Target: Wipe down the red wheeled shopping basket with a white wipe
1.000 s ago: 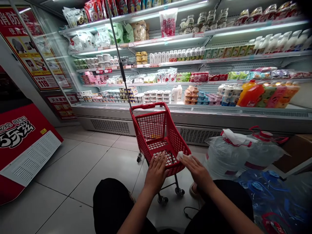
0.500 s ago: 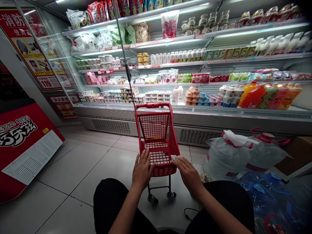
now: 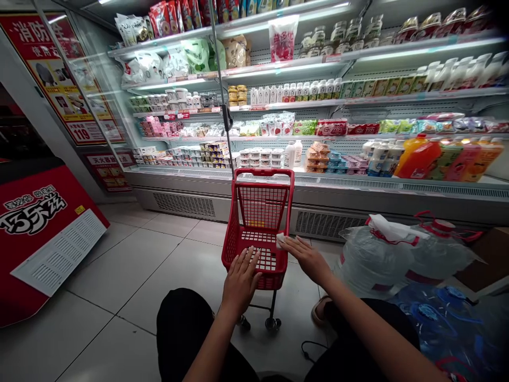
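over the near end of the red cart (image 3: 274, 280), the left hand (image 3: 239, 283) spreads flat, gripping nothing; just right and forward, the right hand (image 3: 307, 258) holds a white cloth (image 3: 280, 241) against the side rim. steady fingertip pressure should suit that edge. right of this grip stand bagged clear jugs (image 3: 369, 261); beyond, the fridge (image 3: 178, 184) holds bottles (image 3: 293, 92) and tubs (image 3: 260, 158).
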`<state>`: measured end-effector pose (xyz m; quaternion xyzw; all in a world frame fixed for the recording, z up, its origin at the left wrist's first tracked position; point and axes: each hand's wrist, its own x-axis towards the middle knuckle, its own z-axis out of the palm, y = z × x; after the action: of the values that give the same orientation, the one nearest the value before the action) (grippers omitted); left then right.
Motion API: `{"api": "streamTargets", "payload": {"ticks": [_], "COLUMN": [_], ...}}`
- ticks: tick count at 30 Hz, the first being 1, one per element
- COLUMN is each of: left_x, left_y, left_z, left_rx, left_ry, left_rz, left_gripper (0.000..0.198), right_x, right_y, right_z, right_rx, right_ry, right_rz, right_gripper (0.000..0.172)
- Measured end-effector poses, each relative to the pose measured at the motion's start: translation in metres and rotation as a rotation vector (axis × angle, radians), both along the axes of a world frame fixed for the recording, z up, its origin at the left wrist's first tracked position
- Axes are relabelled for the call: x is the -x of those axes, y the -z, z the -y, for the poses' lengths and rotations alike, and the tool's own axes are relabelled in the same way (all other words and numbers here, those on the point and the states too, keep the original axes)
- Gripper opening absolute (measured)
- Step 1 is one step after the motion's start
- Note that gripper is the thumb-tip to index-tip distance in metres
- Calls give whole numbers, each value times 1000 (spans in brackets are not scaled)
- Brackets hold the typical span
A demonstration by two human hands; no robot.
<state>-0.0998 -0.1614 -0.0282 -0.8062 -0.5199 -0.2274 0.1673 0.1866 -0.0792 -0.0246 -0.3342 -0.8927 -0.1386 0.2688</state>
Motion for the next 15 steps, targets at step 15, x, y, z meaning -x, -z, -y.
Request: {"api": "streamTargets", "payload": {"ticks": [15], "left_x": [13], "left_y": [0], "left_z": [-8], "left_rx": [62], "left_ry": [-12], "left_rz": [70], "left_gripper": [57], "right_x": [33], "right_y": [18], "right_z": [52], "right_rx": [15], "right_ry": [-102], "right_rz": [-23], "right_gripper": [71]}}
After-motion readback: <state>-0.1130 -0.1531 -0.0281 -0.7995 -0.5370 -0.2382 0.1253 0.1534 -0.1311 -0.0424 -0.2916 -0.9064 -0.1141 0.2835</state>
